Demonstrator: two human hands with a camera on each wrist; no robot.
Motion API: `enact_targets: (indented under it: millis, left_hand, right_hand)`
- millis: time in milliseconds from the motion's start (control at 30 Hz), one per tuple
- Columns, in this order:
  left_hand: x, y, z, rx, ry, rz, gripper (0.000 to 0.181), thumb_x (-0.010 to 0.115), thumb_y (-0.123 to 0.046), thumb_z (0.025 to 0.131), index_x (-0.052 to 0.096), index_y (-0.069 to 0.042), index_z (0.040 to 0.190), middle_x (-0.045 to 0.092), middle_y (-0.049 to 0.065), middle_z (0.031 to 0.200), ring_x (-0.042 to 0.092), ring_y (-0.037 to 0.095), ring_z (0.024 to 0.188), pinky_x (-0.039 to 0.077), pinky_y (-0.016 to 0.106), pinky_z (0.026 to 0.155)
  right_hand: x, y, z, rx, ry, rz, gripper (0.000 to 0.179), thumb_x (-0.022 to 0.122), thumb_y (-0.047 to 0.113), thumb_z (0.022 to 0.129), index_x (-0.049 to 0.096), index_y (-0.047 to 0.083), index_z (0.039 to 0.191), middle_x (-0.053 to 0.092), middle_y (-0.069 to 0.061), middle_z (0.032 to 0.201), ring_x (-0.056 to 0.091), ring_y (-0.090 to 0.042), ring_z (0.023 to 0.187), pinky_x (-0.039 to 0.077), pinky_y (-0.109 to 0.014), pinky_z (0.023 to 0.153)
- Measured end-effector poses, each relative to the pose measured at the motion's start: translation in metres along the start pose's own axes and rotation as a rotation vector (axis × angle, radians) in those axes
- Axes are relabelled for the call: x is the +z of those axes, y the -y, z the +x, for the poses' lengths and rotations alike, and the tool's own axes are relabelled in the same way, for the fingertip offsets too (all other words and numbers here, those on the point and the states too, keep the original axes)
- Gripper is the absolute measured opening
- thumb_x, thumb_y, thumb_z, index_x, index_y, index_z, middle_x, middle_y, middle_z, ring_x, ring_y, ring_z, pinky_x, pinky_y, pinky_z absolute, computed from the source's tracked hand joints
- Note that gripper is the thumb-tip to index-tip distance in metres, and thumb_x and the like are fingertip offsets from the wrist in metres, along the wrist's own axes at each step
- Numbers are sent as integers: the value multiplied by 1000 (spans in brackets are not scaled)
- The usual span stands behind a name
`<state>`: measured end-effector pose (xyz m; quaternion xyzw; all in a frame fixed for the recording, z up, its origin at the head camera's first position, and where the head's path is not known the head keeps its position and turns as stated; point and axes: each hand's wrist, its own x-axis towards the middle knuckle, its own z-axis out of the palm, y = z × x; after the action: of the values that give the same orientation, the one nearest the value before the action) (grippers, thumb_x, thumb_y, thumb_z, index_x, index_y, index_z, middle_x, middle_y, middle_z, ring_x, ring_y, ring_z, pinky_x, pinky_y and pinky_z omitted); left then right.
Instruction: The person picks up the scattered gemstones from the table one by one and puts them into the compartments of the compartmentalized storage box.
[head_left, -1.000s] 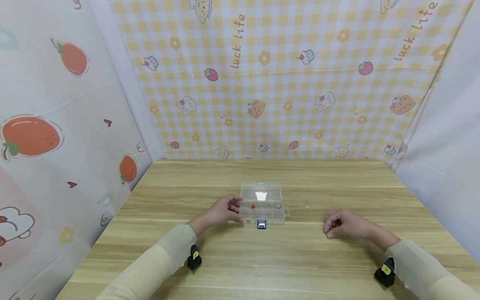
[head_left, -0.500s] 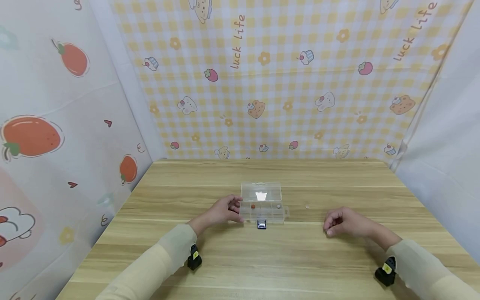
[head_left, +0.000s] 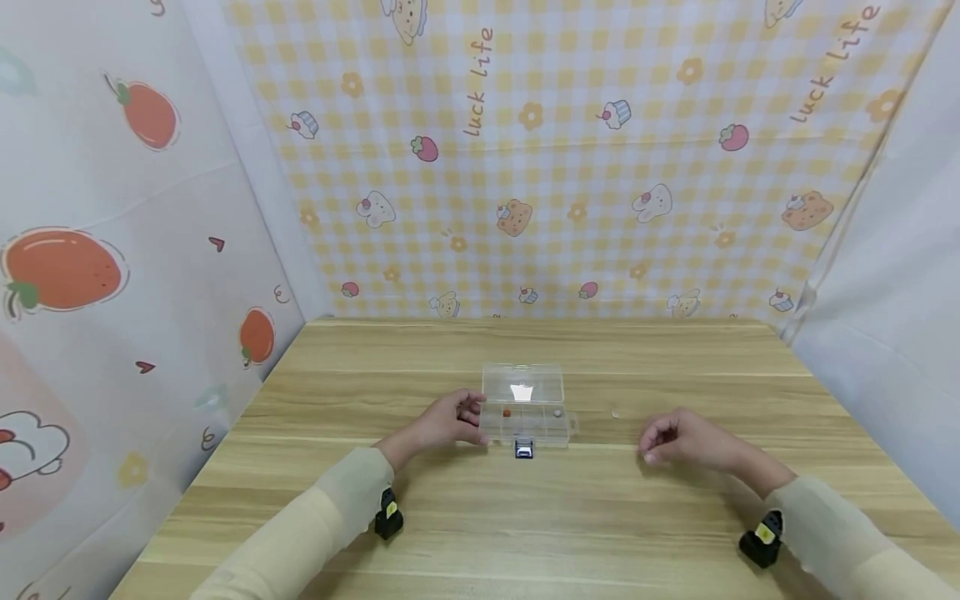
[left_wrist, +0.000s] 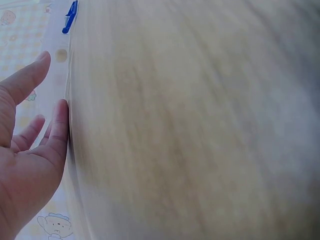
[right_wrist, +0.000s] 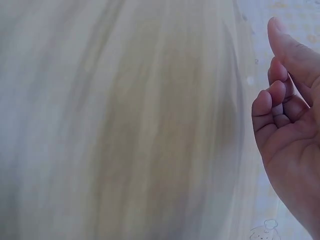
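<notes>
A clear plastic compartment box (head_left: 534,429) lies on the table with its lid (head_left: 522,383) tipped back and a dark blue latch (head_left: 523,449) at its front. In it are a small orange-red piece (head_left: 507,413) and a small whitish piece (head_left: 557,413). My left hand (head_left: 447,421) holds the box's left end, thumb at the front corner and fingers toward the back. Right of the box, a tiny pale piece (head_left: 615,413) lies on the wood. Nearest to that piece is my right hand (head_left: 686,442), fingers loosely curled, nothing visible in it.
The wooden table (head_left: 517,525) reaches back to a checked cloth (head_left: 555,250). A fruit-print cloth (head_left: 172,200) hangs on the left and a white cloth (head_left: 885,317) on the right. Black wrist cameras sit on both wrists.
My right hand has shifted slightly left and away from me, toward the pale piece. The left hand and the box have stayed in place.
</notes>
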<state>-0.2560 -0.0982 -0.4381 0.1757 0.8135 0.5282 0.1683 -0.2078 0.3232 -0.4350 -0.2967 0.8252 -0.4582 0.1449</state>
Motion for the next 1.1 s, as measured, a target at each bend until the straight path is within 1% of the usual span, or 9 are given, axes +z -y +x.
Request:
enact_targets:
  millis: [233,467,600,833,1100]
  left_hand:
    - [0,1,2,1,4,2,69,84,0,71,51,3,131,56,13,117,57,23,99,49,33,86]
    - [0,1,1,-5,6,10,69,85,-3,71,51,2,131,56,11,116,56,21,98,50,31,86]
    - [-1,1,1,-8,6,10,69,85,-3,72,51,2,131,56,10,115,56,21,98,50,32,86]
    - [-1,0,1,-14,9,-1,68,85,-3,72,51,1,131,55,10,115,56,20,98,50,31,85]
    - [-1,3,3,-13,10,-10,68,85,-3,72,51,2,131,55,11,116,56,22,99,50,31,85]
  right_hand:
    - [5,4,12,-20,-9,20,7,72,7,86,71,4,91,65,-8,91,58,-11,78,51,-26,66]
    - [12,15,24,26,-23,26,9,73,9,86,71,4,92,64,-10,94,58,-13,81,51,-25,68]
    - [15,22,34,34,-42,43,11,73,8,85,70,1,92,65,-12,94,59,-13,81,51,-25,69]
    - [19,32,52,75,-79,44,14,75,11,84,70,1,92,65,-6,94,59,-15,81,51,-25,68]
    - [27,39,76,63,-104,54,14,75,12,85,71,1,93,66,-5,95,57,-19,83,48,-27,69]
